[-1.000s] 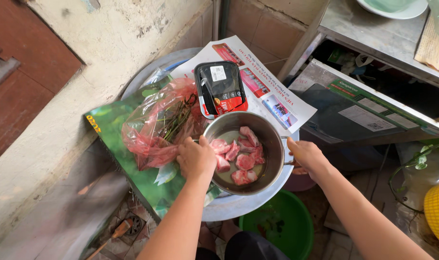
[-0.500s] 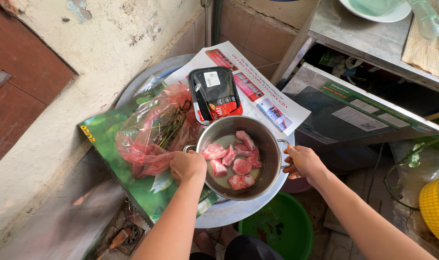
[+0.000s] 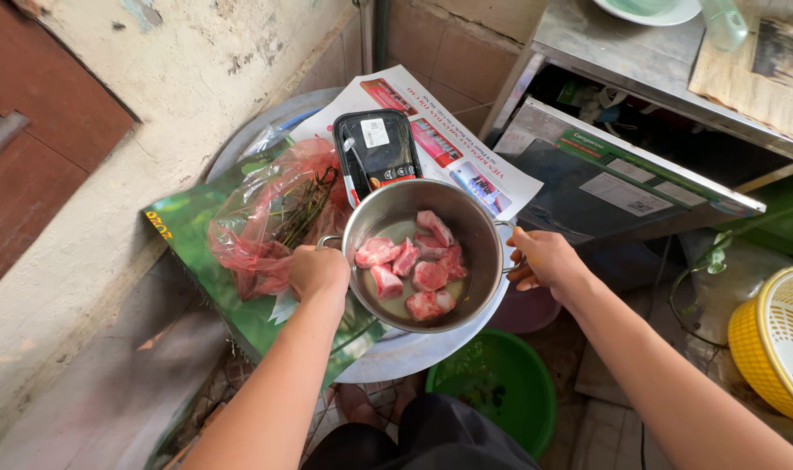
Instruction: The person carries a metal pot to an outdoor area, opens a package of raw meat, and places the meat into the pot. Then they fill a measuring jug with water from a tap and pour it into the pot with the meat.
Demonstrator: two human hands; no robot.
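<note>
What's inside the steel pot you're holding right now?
The steel pot holds raw pink meat chunks lying in shallow cloudy liquid. The left hand and right hand grip its side handles. The pot bottom under the meat is hidden.

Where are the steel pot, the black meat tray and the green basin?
steel pot [image 3: 479, 228], head view, bare inner wall on the right side.
black meat tray [image 3: 375, 157], head view, middle of the film top.
green basin [image 3: 501, 383], head view, inside bottom.
</note>
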